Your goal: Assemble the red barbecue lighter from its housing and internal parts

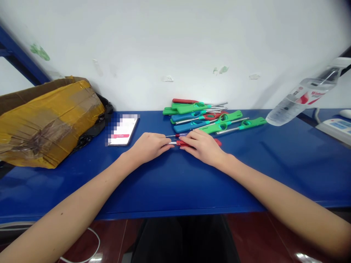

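Rod (pixel 172 143) of the red lighter (pixel 181 143) at twelve o'clock is pinched in your left hand (pixel 150 147); your right hand (pixel 203 147) grasps it farther along; green lighters (pixel 208 129) lie just beyond, a phone (pixel 124 128) at eleven.

Bare forearms (pixel 82 197) angled inward, hands (pixel 150 147) close together, fingers (pixel 189 140) bent.

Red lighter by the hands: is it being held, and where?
Yes, the right hand holds the red lighter by its handle. The left hand is at its metal rod, but whether it grips cannot be told.
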Demonstrator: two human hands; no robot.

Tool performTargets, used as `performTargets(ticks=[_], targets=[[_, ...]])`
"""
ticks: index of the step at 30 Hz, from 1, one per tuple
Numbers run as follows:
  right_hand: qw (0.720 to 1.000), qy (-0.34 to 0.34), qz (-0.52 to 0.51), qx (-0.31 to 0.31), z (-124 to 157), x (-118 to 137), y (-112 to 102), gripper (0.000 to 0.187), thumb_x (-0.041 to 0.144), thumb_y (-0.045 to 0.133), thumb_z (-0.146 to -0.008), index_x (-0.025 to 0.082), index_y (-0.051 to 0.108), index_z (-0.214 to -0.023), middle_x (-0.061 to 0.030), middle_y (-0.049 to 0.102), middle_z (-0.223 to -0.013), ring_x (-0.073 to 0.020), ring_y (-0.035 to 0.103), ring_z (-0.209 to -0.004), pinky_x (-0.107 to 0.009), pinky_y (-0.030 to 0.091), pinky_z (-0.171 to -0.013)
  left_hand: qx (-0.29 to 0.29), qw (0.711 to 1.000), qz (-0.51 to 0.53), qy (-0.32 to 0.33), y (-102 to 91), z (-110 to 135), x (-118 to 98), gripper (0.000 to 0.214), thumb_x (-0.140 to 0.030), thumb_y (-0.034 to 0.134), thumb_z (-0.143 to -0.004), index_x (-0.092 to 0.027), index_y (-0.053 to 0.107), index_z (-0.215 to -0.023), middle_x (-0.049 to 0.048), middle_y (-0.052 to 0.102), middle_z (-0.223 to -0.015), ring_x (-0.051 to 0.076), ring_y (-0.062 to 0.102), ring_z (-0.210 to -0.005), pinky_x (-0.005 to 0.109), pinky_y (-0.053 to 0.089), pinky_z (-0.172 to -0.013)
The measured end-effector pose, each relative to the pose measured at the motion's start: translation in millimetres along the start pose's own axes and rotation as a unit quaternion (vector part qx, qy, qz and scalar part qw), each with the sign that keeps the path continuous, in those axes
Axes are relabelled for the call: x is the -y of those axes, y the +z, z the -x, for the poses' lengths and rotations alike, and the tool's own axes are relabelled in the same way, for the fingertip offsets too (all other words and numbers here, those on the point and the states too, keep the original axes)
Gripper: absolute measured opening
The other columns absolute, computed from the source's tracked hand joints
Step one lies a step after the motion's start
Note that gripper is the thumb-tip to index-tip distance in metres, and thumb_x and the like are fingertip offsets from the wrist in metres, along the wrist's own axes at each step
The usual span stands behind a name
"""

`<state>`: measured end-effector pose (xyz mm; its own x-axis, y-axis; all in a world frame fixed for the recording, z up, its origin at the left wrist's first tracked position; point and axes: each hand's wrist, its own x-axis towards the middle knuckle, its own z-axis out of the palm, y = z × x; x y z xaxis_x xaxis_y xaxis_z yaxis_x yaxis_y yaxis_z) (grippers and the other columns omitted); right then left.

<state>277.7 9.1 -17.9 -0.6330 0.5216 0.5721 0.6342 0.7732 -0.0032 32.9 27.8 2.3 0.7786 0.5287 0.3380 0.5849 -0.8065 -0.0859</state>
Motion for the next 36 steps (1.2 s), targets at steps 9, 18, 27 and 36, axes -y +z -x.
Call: performTargets(ticks=[9, 18, 27, 36], targets=[[1.000, -0.004, 0.001, 0.018, -1.1, 1.2, -0.5, 0.026, 0.031, 0.052, -0.098, 0.016, 0.068, -0.111, -0.0091, 0.067, -0.087, -0.0222, 0.056, -0.081, -0.035, 0.048, -0.073, -0.008, 1.000, -0.003, -0.003, 4.1, -0.8, -5.3, 0.037, -0.039, 0.044, -0.102, -0.018, 0.069, -0.086, 0.0009, 0.063, -0.069, 0.013, 0.060, -0.064, 0.025, 0.033, -0.055], [1.000, -0.009, 0.016, 0.013, -0.8, 2.4, -1.5, 0.026, 0.031, 0.050, -0.099, 0.015, 0.069, -0.108, -0.0091, 0.068, -0.087, -0.0215, 0.055, -0.081, -0.034, 0.047, -0.074, 0.009, 1.000, -0.001, -0.002, 0.0, -1.1, -3.5, 0.035, -0.038, 0.046, -0.101, -0.017, 0.066, -0.081, 0.0008, 0.063, -0.071, 0.014, 0.060, -0.064, 0.026, 0.036, -0.057], [1.000, 0.004, 0.025, 0.019, -0.5, 2.3, -1.3, 0.025, 0.031, 0.052, -0.098, 0.016, 0.068, -0.111, -0.0094, 0.066, -0.087, -0.0223, 0.056, -0.082, -0.035, 0.048, -0.073, 0.006, 1.000, 0.009, -0.006, -2.3, -0.2, -0.8, 0.038, -0.039, 0.044, -0.102, -0.017, 0.068, -0.083, 0.0013, 0.062, -0.068, 0.013, 0.058, -0.061, 0.025, 0.037, -0.057], [0.999, -0.012, 0.030, 0.026, -3.2, 3.9, -5.4, 0.024, 0.028, 0.049, -0.099, 0.015, 0.067, -0.106, -0.0089, 0.068, -0.087, -0.0219, 0.053, -0.079, -0.034, 0.046, -0.071, 0.023, 1.000, 0.013, -0.013, -2.7, -1.3, -3.9, 0.033, -0.036, 0.050, -0.100, -0.016, 0.065, -0.077, 0.0005, 0.063, -0.067, 0.013, 0.059, -0.060, 0.026, 0.036, -0.057]])
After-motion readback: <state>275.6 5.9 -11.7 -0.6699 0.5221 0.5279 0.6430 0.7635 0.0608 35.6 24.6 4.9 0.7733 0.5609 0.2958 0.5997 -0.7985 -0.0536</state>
